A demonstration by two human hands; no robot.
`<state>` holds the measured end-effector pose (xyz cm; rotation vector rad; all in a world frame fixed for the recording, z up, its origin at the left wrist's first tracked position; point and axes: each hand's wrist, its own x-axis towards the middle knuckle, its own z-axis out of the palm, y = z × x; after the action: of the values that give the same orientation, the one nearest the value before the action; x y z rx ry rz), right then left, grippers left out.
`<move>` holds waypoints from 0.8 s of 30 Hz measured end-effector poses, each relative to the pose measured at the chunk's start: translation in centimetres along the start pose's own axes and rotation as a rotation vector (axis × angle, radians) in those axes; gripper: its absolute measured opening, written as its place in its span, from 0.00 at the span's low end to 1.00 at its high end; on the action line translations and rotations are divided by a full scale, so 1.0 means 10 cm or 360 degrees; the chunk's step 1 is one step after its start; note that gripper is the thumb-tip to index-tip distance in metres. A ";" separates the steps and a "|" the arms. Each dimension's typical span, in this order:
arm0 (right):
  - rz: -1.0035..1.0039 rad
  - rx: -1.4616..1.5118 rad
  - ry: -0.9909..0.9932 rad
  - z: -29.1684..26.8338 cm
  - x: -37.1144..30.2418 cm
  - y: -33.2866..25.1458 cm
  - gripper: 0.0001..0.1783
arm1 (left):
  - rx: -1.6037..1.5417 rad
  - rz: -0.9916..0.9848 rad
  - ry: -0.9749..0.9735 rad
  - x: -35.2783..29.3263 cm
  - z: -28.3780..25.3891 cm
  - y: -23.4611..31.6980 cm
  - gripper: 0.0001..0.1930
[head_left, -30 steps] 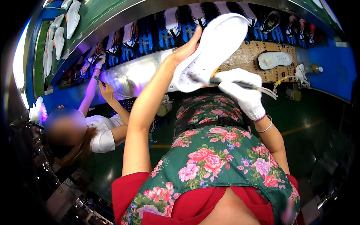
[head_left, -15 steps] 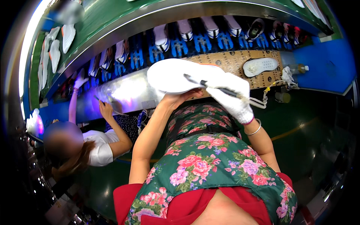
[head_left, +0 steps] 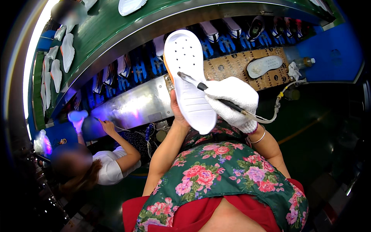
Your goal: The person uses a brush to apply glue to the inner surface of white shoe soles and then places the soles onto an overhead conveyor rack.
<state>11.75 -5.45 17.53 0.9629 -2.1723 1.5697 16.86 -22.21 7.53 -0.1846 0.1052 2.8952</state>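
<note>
A white shoe sole [head_left: 189,96] with an orange strip along its left edge lies lengthwise in front of me, its holed and grooved face up. My bare left hand [head_left: 178,110] grips it from the left, most fingers hidden beneath. In a white knit glove, my right hand [head_left: 234,101] is closed around a brush [head_left: 201,86] with a black handle. The brush's dark tip rests on or just over the sole's left middle; contact is hard to tell. A pale tube [head_left: 264,119] runs from the handle's rear.
Beyond the sole is a bench with a cardboard sheet [head_left: 228,67] bearing another white sole [head_left: 264,66]. A bottle [head_left: 305,62] stands at its right end. Shoe uppers [head_left: 209,31] on blue holders line the back. A co-worker [head_left: 112,162] sits at left, beside the metal bench top [head_left: 133,102].
The sole has swung from crosswise to lengthwise, and its holed face now shows. My left hand has shifted to its left edge. The brush tip has moved slightly left. The co-worker's gloved hand came nearer.
</note>
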 end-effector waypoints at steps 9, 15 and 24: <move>-0.0098 -0.0142 0.0029 -0.08 0.19 0.09 0.17 | 0.0507 0.0073 0.0274 0.10 0.09 -0.29 0.49; -0.0012 -0.0213 -0.0078 -0.05 0.10 -0.01 0.23 | 0.0597 -0.0095 0.0230 0.09 0.00 -0.34 0.47; 0.0101 0.0028 0.0399 0.20 0.12 0.02 0.15 | 0.0635 0.0061 0.0335 0.22 0.08 -0.32 0.49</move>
<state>11.04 -7.72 17.36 0.6663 -2.0355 1.6431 15.38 -18.50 7.84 -0.4144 0.7206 2.8087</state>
